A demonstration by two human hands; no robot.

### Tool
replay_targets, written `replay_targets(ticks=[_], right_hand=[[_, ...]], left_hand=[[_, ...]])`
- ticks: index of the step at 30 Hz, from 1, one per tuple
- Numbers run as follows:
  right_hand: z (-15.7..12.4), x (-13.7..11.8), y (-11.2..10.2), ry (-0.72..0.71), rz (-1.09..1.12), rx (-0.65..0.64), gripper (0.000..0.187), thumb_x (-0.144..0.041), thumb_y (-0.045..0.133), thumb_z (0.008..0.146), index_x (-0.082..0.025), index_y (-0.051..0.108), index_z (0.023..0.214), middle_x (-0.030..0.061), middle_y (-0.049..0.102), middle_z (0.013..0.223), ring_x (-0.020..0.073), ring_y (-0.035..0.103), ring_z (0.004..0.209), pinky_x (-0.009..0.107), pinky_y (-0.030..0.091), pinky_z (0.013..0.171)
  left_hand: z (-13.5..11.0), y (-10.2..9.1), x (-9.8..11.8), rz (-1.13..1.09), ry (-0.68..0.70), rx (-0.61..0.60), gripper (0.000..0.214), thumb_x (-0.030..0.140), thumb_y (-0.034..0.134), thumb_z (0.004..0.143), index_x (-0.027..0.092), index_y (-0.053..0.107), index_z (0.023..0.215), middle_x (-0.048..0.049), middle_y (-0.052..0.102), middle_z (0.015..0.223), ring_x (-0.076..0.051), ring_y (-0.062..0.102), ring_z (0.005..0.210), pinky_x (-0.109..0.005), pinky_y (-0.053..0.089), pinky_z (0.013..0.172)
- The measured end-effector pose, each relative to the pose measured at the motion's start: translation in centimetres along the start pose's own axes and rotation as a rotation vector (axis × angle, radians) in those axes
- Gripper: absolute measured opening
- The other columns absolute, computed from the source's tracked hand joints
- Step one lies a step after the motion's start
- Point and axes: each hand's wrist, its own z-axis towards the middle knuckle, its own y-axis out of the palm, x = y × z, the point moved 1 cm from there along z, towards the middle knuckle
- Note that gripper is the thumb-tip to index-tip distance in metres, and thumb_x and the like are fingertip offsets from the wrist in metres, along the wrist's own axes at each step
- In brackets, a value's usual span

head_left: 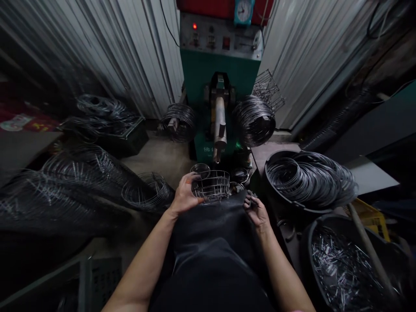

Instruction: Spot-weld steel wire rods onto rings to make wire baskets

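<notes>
My left hand grips the left rim of a small round wire basket, which rests on my dark apron at my lap. My right hand is closed near the apron's right edge, pinching something small and dark that I cannot make out. Just ahead stands a green welding machine with a metal electrode arm pointing down toward the basket.
A black tub of wire rings sits at right, and a tub of short metal pieces at lower right. Wire ring bundles hang beside the machine. Stacked wire baskets lie at left. Corrugated walls stand behind.
</notes>
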Motion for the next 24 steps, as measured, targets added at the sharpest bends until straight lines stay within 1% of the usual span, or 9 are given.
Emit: replay_targets(ticks=[3,6,9,11,14,17,20,22,24], right_hand=[[-0.7,-0.2,0.2,0.045,0.086,0.048,0.014,-0.014,0.062,0.065,-0.019,0.059,0.078,-0.0027,0.059,0.065,0.0091,0.054,0.057,0.022,0.050,0.051],[-1.1,-0.3,0.2,0.042,0.120,0.094,0.015,-0.014,0.063,0.063,-0.019,0.058,0.076,-0.0024,0.060,0.066,0.0115,0.058,0.063,0.027,0.053,0.060],[-1.0,0.1,-0.3,-0.039,0.033,0.122,0.015,-0.019,0.065,0.063,-0.019,0.059,0.077,-0.0038,0.058,0.062,0.0104,0.055,0.056,0.024,0.049,0.052],[-0.9,0.8,-1.1,-0.173,-0.169,0.189,0.018,-0.026,0.066,0.063,-0.019,0.061,0.080,-0.0044,0.057,0.060,0.0094,0.052,0.050,0.022,0.044,0.047],[-1.1,2.0,-3.1,-0.437,-0.675,0.257,0.022,-0.033,0.066,0.065,-0.019,0.066,0.081,-0.0002,0.063,0.068,0.0137,0.059,0.061,0.026,0.048,0.059],[-1.5,2.5,-4.2,-0.569,-1.147,0.134,0.018,-0.034,0.061,0.069,-0.020,0.068,0.078,0.0055,0.068,0.079,0.0204,0.064,0.077,0.033,0.049,0.072],[-2.2,1.3,-2.2,-0.617,-1.410,-0.084,0.017,-0.029,0.054,0.076,-0.022,0.067,0.084,0.0070,0.070,0.086,0.0213,0.065,0.082,0.032,0.049,0.073],[-2.6,-0.2,1.0,-0.653,-1.525,-0.219,0.020,-0.024,0.053,0.078,-0.022,0.065,0.094,0.0063,0.069,0.091,0.0204,0.064,0.086,0.030,0.047,0.076],[-2.8,-1.7,4.9,-0.634,-1.665,-0.286,0.027,-0.021,0.056,0.076,-0.024,0.060,0.103,0.0044,0.069,0.091,0.0194,0.064,0.082,0.027,0.046,0.071]], left_hand=[[0.4,0.2,1.1,0.093,0.076,0.017,0.070,0.028,0.081,0.048,0.019,0.049,0.110,-0.0110,0.048,0.123,-0.030,0.045,0.118,-0.047,0.038,0.101],[0.2,0.5,1.5,0.097,0.075,0.047,0.070,0.030,0.082,0.049,0.018,0.049,0.109,-0.0115,0.049,0.121,-0.030,0.046,0.116,-0.046,0.040,0.100],[-0.1,0.8,1.6,0.092,0.047,0.068,0.070,0.032,0.082,0.049,0.018,0.048,0.109,-0.0111,0.050,0.121,-0.029,0.046,0.116,-0.046,0.040,0.100],[-0.1,0.7,1.8,0.096,0.038,0.068,0.070,0.032,0.082,0.049,0.018,0.049,0.109,-0.0114,0.050,0.122,-0.029,0.046,0.117,-0.045,0.039,0.100],[0.0,0.5,1.7,0.109,0.052,0.070,0.067,0.033,0.081,0.050,0.017,0.050,0.107,-0.0120,0.049,0.124,-0.028,0.045,0.118,-0.044,0.039,0.101],[0.5,0.3,1.5,0.139,0.068,0.072,0.067,0.033,0.081,0.050,0.017,0.050,0.107,-0.0128,0.049,0.124,-0.029,0.045,0.118,-0.044,0.038,0.100],[1.0,0.3,1.6,0.197,0.070,0.042,0.069,0.032,0.082,0.047,0.017,0.051,0.107,-0.0136,0.050,0.124,-0.031,0.045,0.117,-0.046,0.036,0.099],[1.2,0.6,2.1,0.239,0.086,-0.003,0.069,0.030,0.081,0.047,0.017,0.051,0.108,-0.0140,0.050,0.125,-0.032,0.044,0.118,-0.048,0.033,0.100],[1.4,0.9,2.7,0.263,0.108,-0.053,0.067,0.029,0.080,0.048,0.019,0.052,0.108,-0.0139,0.049,0.126,-0.032,0.043,0.119,-0.049,0.031,0.100]])
